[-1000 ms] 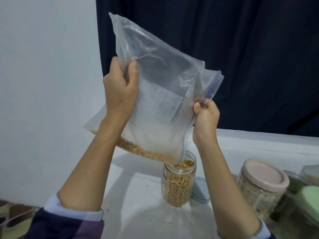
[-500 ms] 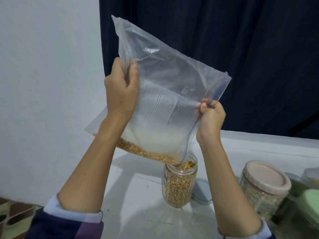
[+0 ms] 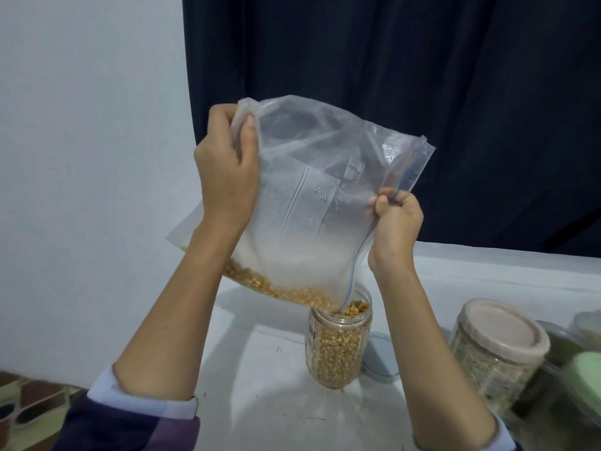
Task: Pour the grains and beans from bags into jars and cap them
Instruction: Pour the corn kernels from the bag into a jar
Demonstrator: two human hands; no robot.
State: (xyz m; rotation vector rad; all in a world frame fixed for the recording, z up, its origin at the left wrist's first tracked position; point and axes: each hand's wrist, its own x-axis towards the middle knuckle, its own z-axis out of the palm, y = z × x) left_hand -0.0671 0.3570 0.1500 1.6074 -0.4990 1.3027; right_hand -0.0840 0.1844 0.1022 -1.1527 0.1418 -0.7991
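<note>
Grains slide along the low edge of a tilted clear zip bag held above an open jar on the white table. Left of the jar, the left hand clamps its grip on the bag's gathered top corner. Right of the jar, the right hand pinches the zip edge; farther right stands a capped pink-lidded jar.

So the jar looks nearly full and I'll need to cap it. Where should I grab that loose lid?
Pinch the lid by its rim, coming from above and from the right. It lies flat on the table just behind the open jar, which partly hides its left edge, so the right rim is the free side.
</note>
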